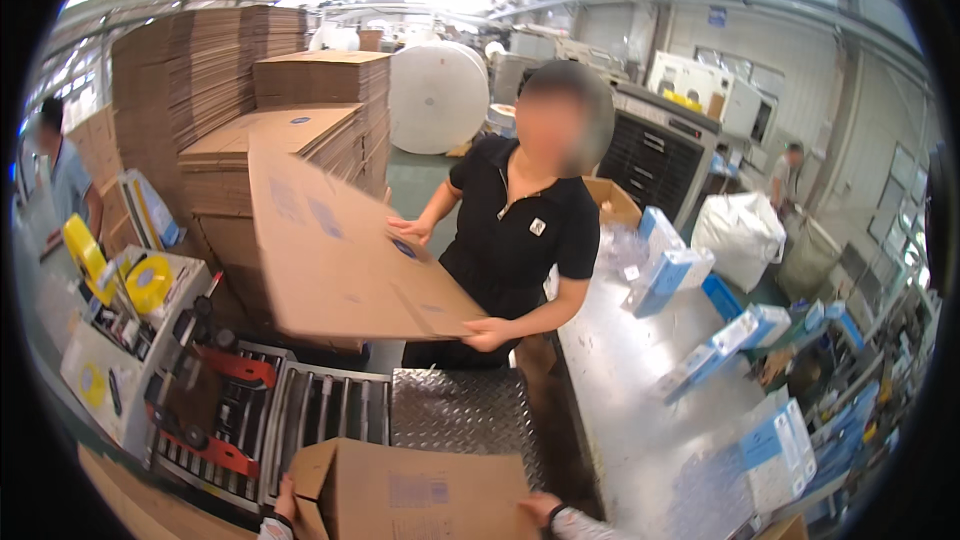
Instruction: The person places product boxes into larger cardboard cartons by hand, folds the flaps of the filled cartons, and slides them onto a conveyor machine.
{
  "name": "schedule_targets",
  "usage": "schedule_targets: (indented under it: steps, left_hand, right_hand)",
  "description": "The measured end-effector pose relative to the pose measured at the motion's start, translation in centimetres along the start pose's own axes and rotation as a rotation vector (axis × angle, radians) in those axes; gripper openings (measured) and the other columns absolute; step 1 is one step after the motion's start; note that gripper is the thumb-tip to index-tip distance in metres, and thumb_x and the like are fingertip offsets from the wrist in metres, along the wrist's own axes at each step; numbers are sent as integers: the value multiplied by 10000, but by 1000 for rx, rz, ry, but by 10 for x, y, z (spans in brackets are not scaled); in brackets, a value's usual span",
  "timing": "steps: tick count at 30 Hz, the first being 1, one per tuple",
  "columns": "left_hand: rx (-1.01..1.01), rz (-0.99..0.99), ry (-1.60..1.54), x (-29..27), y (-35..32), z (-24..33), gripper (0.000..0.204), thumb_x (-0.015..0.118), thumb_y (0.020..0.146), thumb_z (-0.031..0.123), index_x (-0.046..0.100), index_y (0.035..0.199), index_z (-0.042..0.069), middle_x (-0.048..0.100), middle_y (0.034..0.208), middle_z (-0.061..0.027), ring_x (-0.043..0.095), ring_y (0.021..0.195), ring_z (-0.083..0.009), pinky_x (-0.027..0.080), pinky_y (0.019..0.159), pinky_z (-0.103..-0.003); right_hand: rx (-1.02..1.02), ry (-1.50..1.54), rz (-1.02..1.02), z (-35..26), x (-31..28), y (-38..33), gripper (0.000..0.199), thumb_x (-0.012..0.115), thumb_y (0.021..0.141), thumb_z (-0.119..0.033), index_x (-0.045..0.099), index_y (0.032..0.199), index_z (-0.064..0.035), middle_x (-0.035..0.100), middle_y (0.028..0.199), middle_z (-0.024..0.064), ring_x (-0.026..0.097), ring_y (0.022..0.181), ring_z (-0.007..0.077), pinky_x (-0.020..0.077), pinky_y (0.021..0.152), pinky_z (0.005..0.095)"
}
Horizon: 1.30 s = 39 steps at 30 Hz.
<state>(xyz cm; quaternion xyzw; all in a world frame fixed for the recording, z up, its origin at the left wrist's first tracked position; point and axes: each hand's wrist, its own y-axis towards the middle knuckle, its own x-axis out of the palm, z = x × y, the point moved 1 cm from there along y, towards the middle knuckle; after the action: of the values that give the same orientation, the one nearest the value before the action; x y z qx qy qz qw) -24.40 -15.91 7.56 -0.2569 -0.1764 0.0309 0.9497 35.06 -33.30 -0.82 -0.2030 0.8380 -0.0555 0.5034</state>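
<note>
A brown cardboard box with faint printing on its side is in front of me at the lower edge. My left hand grips its left end, next to a folded flap; part of the hand is hidden. At the opposite end, my right hand is closed on the box's right edge. Across from me, a person in a black top holds a large flattened carton tilted between both hands. The box's lower part is cut off by the picture's edge.
Beyond my box lie a diamond-plate metal sheet and a roller conveyor. A red-and-black taping machine stands left, near yellow tape rolls. Blue-and-white packs lie on the metal table at right. Cardboard stacks rise behind.
</note>
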Motion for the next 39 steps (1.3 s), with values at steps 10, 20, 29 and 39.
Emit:
schedule_targets:
  steps: [10, 20, 29, 39]
  left_hand:
    - [-196, -890, 23, 178, 50, -77, 704, 385, 888, 603, 331, 1386, 108, 365, 1406, -77, 347, 1271, -234, 340, 1022, -376]
    - [636, -315, 734, 375, -40, -20, 853, 661, 841, 238, 116, 1452, -2, 200, 1483, -225, 221, 1375, -320, 186, 1106, -432]
    - [1243, -454, 1483, 553, -134, 34, 663, 605, 802, 72, 302, 1386, -1, 451, 1338, -166, 383, 1286, -322, 137, 1104, -509]
    - [1282, -1149, 1724, 827, -155, -129, 739, 689, 746, 365, 392, 1362, 84, 338, 1402, -239, 326, 1289, -405, 253, 1033, -555]
  right_hand:
    - [-110, 1242, 209, -250, -229, 7, 451, 662, 855, -197, 423, 1212, -60, 575, 1016, 39, 562, 778, 103, 468, 620, 251]
    - [-130, 258, 858, -123, -273, -60, 279, 675, 758, -301, 622, 907, -71, 607, 882, 119, 570, 862, 314, 463, 747, 404]
    - [940, 10, 738, 245, -438, -182, 799, 598, 657, -724, 512, 1294, -250, 190, 1517, 91, 104, 1364, 450, 220, 1001, 678]
    - [579, 539, 956, 184, -406, -246, 347, 689, 750, -399, 650, 936, -109, 639, 738, 150, 637, 693, 271, 501, 651, 353]
